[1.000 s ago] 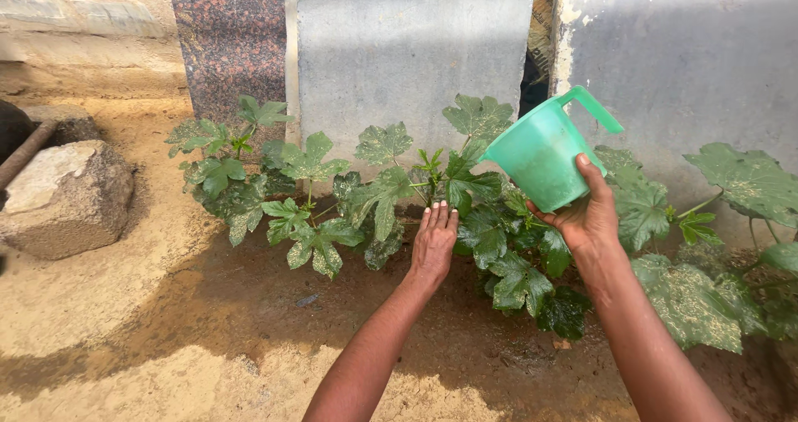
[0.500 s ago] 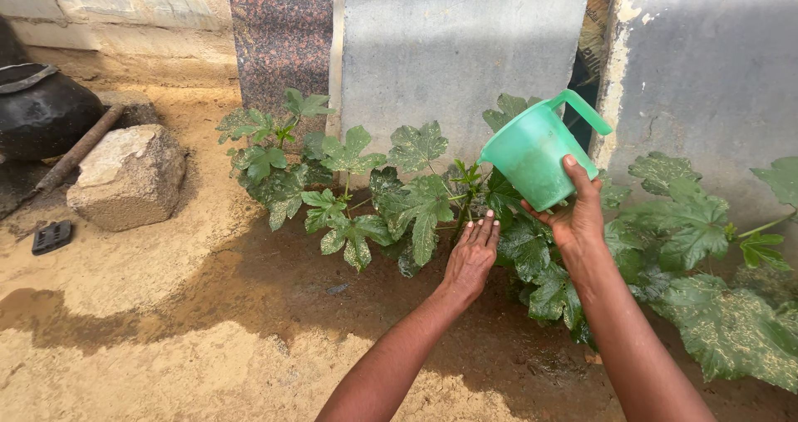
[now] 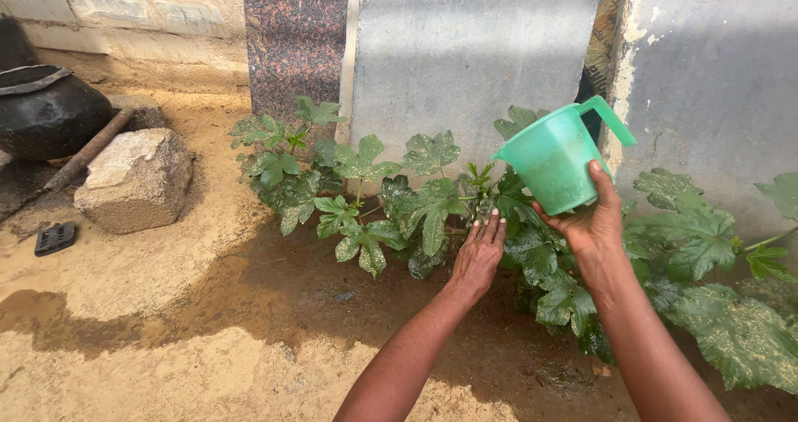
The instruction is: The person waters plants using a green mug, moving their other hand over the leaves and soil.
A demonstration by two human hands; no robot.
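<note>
The translucent green plastic jug with a side handle [image 3: 559, 159] is held up in the air, tilted with its mouth toward the upper left, above the row of broad-leaved green plants [image 3: 432, 202] along the grey wall [image 3: 465, 48].

Handling: the jug looks like thin moulded plastic, so probably light and slightly flexible, and likely slick where wet. The handle, pointing up and to the right, is free; it offers the firmer hold.

Right hand [image 3: 592, 218]: its grip is closed around the lower body and base of the jug, palm underneath, thumb pressed against the side wall.

Left hand [image 3: 480, 251]: open and flat, fingers extended and close together, holding nothing. The fingertips reach in among the leaves and stems at the middle of the row; whether they press a stem cannot be told.

The soil [image 3: 316, 293] below the plants is dark and wet.
</note>
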